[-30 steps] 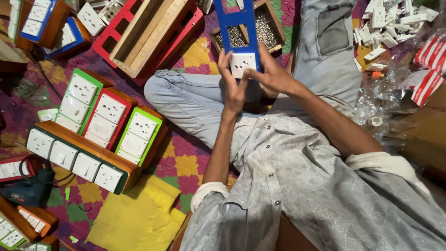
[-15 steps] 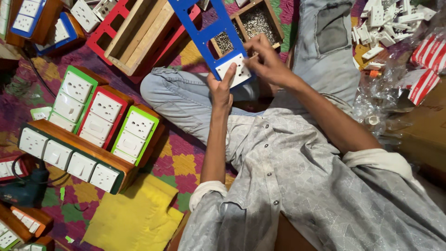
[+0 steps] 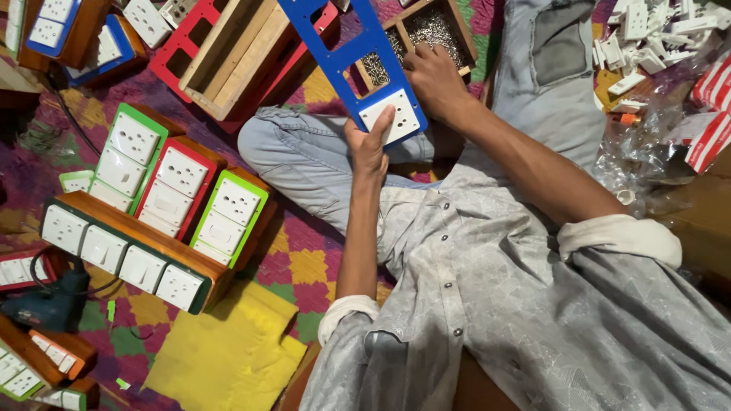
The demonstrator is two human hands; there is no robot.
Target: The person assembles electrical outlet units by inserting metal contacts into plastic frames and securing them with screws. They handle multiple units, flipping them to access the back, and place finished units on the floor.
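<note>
Nearest the camera, a flat yellow sheet (image 3: 228, 350) lies on the patchwork floor cloth (image 3: 304, 266) beside the person's knee. Just beyond it stands a long wooden switchboard box (image 3: 126, 247) with a row of white switches, and behind that three boards framed green, red and green (image 3: 179, 183). Up at the lap, the left hand (image 3: 369, 148) has its fingers closed around the lower end of a blue frame plate (image 3: 358, 57), thumb pressing a white socket module (image 3: 390, 116) seated in it. The right hand (image 3: 434, 76) reaches past the plate, fingers curled down into a wooden tray of screws (image 3: 438, 23). Far right, red-and-white striped packets (image 3: 712, 114) lie by a heap of white parts (image 3: 647, 30).
</note>
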